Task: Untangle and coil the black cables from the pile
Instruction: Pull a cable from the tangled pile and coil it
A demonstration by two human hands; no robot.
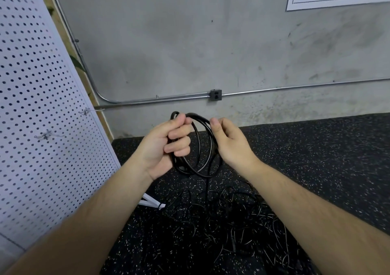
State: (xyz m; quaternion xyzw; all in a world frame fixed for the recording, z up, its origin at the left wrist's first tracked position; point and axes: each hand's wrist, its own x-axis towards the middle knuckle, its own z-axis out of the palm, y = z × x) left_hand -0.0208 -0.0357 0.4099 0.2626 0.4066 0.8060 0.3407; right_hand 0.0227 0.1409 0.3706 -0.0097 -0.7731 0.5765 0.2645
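Observation:
A coil of black cable (199, 148) with several loops hangs in the air in front of me. My left hand (166, 146) grips the coil's left side, fingers curled round the bundled loops. My right hand (229, 141) pinches the coil's upper right strand between thumb and fingers. From the coil's bottom a single strand drops down to a tangled pile of black cables (232, 226) spread on the speckled black floor below my forearms.
A white perforated panel (38, 127) leans at the left, its white foot (152, 203) touching the pile's edge. A grey concrete wall (190, 53) with a metal conduit (164, 99) and an outlet box (215, 95) stands behind. Speckled black floor (327, 158) stretches to the right.

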